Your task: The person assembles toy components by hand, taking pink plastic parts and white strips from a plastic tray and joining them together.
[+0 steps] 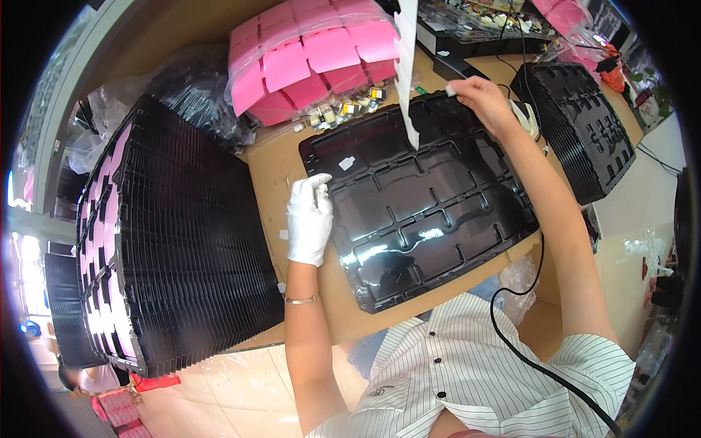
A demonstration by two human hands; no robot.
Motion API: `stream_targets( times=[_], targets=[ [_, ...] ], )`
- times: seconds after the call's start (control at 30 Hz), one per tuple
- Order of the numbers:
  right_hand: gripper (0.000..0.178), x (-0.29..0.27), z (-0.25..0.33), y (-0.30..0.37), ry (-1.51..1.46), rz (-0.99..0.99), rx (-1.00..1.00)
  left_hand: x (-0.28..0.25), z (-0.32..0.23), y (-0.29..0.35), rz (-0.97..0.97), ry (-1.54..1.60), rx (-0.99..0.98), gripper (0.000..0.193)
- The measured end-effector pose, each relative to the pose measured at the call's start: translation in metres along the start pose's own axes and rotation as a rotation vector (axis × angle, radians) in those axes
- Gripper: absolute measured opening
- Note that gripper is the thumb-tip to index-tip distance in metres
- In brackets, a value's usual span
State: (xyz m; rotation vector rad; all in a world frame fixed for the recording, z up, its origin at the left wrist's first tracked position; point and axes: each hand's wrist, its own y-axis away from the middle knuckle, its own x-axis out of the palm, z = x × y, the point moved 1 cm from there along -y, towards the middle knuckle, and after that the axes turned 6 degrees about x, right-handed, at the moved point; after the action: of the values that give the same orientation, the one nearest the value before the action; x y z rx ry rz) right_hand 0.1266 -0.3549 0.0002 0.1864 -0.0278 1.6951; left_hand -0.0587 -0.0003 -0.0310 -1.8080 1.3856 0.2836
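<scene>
A black plastic tray (467,212) with moulded compartments lies on the brown work table in front of me. At its left edge is my left hand (308,223) in a white glove, fingers curled together; what they pinch, if anything, is hidden. My bare right hand (483,106) reaches to the tray's far edge, thumb and fingers closed, with a small white bit (450,89) at the fingertips. I cannot make out whether that is a held piece or a finger cover. A white label (347,163) lies in the tray's upper left. One notched white strip (406,80) rises over the far side.
Left stands a tall stack of black trays (190,241) with pink pieces; another tray stack (584,128) is at right. Pink foam blocks (314,58) in plastic sit behind, with small yellow-and-white parts (343,109) before them. A black cable (504,292) hangs across my right side.
</scene>
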Motion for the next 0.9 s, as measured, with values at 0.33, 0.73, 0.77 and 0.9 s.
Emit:
stream_targets(
  times=[0.33,0.73,0.77,0.9],
  targets=[
    [0.013,0.161,-0.031,0.027,0.65,0.317,-0.07,-0.003,-0.003,0.001,-0.003,0.059,-0.038,0.015],
    [0.015,0.206,-0.024,0.017,0.861,0.313,0.225,-0.01,-0.004,0.0,0.047,0.189,-0.154,0.017],
    [0.014,0.207,-0.022,0.018,0.872,0.313,0.235,-0.012,-0.007,-0.001,0.066,0.204,-0.194,0.016],
    [0.013,0.22,-0.006,0.031,1.107,0.329,0.088,-0.014,0.0,0.003,0.051,0.18,-0.175,0.016]
  ],
)
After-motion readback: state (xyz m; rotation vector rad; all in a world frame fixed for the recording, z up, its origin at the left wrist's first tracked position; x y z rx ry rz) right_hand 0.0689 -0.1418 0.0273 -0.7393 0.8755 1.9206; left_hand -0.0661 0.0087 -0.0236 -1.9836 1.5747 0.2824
